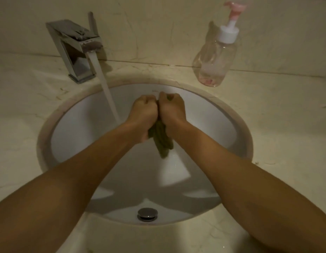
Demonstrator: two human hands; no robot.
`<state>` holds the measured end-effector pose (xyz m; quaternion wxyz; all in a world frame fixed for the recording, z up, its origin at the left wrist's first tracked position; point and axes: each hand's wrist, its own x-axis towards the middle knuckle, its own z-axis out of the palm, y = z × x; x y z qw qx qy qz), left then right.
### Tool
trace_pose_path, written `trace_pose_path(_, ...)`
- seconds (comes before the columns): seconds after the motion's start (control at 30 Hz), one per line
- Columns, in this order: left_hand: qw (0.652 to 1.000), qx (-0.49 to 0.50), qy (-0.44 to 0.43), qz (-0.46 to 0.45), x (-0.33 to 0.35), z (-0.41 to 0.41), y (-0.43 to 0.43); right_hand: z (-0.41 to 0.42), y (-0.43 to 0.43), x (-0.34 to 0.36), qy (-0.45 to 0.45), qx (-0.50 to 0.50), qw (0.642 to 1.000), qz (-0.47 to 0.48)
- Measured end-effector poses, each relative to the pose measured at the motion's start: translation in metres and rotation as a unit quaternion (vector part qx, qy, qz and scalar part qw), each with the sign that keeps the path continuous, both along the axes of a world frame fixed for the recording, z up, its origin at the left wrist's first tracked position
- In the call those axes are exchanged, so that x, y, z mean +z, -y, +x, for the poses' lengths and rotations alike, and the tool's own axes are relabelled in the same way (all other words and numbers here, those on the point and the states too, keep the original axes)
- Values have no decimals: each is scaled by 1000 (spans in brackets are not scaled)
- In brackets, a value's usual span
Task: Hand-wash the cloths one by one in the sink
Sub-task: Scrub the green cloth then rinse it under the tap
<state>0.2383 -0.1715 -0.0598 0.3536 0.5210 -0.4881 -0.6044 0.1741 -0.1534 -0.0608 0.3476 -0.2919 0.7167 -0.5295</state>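
Head view: one wide look down over both forearms into the basin.
Sink: white oval ceramic sink (76,125) set under the beige marble table (277,115).
Cloth: dark olive-green wet cloth (160,141), twisted into a rope, held above the middle of the sink; its tail hangs down on the near side between the two wrists, and a little of it shows at the far side by the right knuckles.
Left grip: left hand (144,114) curled into a tight fist round the cloth, knuckles pointing far.
Right grip: right hand (172,110) fisted the same way round the cloth, pressed against the left hand.
Tap: square chrome faucet (74,50) at the far left of the table, its spout over the sink.
Water: white stream of water (107,88) slanting down from the spout, passing just left of the left hand and not onto the cloth.
Drain: round dark metal drain plug (147,214) at the near side of the sink.
Bottle: clear plastic pump bottle (215,59) with a white collar and pink nozzle, upright at the far right of the table, a little pinkish liquid in its bottom.
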Motion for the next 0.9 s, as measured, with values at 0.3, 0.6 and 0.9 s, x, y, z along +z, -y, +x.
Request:
trace_pose_path(0.3,999,-37,14,-5,-3,3,-3,-7,6,0,-53,16,998,14)
trace_pose_path(0.6,996,-24,-65,55,6,7,6,-9,12,-8,-98,65,993,-13)
trace_pose_path(0.9,767,-223,536,-273,-35,42,50,-60,6,-36,-423,252,840,229)
